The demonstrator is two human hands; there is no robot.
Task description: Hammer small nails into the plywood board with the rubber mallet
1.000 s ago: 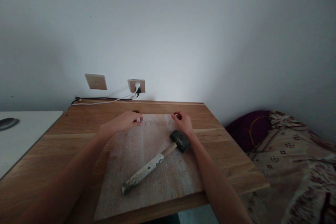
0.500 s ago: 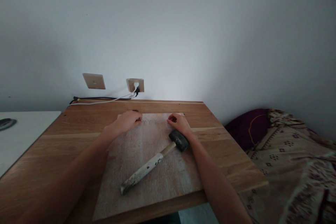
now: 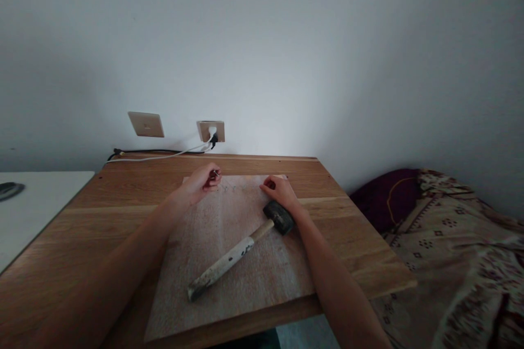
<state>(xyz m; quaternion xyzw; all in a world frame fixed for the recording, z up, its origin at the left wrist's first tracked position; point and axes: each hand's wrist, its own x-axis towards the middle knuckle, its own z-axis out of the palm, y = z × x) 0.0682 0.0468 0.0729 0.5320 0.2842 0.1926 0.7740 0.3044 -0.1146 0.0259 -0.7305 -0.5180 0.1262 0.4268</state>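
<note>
A pale wooden board (image 3: 229, 245) lies on the table, and a hammer (image 3: 229, 258) rests across it. The hammer's dark head is up to the right, beside my right wrist; its worn white handle points to the near left. Above the board's far left corner, my left hand (image 3: 203, 181) is closed with a thin, light nail (image 3: 215, 174) at its fingertips. Several small nails (image 3: 234, 188) show in a row near the board's far edge. My right hand (image 3: 280, 191) rests at the far right corner, fingers curled together; what they hold, if anything, is hidden.
The wooden table (image 3: 352, 240) meets a pale wall with a socket (image 3: 211, 131) and a wall plate (image 3: 146, 124). White and black cables (image 3: 164, 155) run along the back edge. A white surface (image 3: 41, 207) is on the left, patterned bedding (image 3: 446, 251) on the right.
My left hand has lifted slightly off the board and turned, so the nail at its fingertips now shows. My right hand and the hammer have stayed in place.
</note>
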